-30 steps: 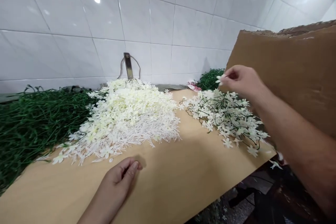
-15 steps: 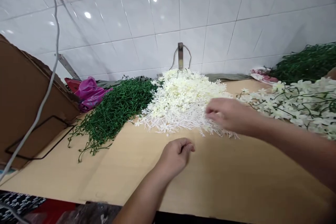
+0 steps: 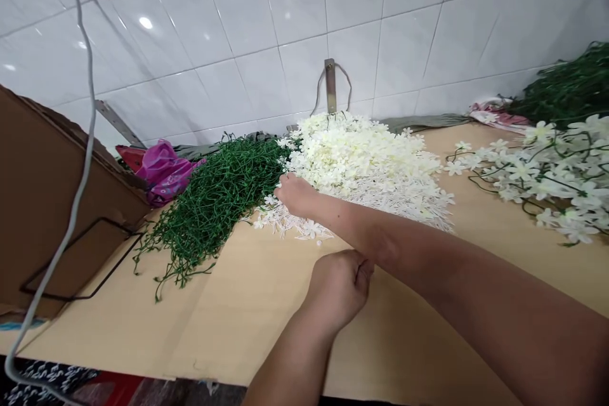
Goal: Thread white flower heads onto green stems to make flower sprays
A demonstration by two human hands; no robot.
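My right hand (image 3: pixel 295 195) reaches across to the left, its fingers pinched together where a heap of green artificial stems (image 3: pixel 223 184) meets a pile of white artificial flower heads (image 3: pixel 366 152). What lies in its fingertips is too small to make out. Close below the right forearm, my left hand (image 3: pixel 339 285) is curled closed above the tabletop. Anything between its fingers is hidden. Thin white strands (image 3: pixel 387 193) spread along the front of the flower pile, partly behind the right arm.
Stemmed white flowers (image 3: pixel 561 177) lie at the right, with more green stems (image 3: pixel 571 85) behind. At left stand a cardboard box (image 3: pixel 61 203), a black wire frame (image 3: pixel 102 279) and a purple bag (image 3: pixel 166 168). A grey cable (image 3: pixel 88 108) hangs down in front.
My right hand has moved left, from the front right of the flower pile to the edge of the green stems. My left hand has shifted slightly right. The view has tilted a little.
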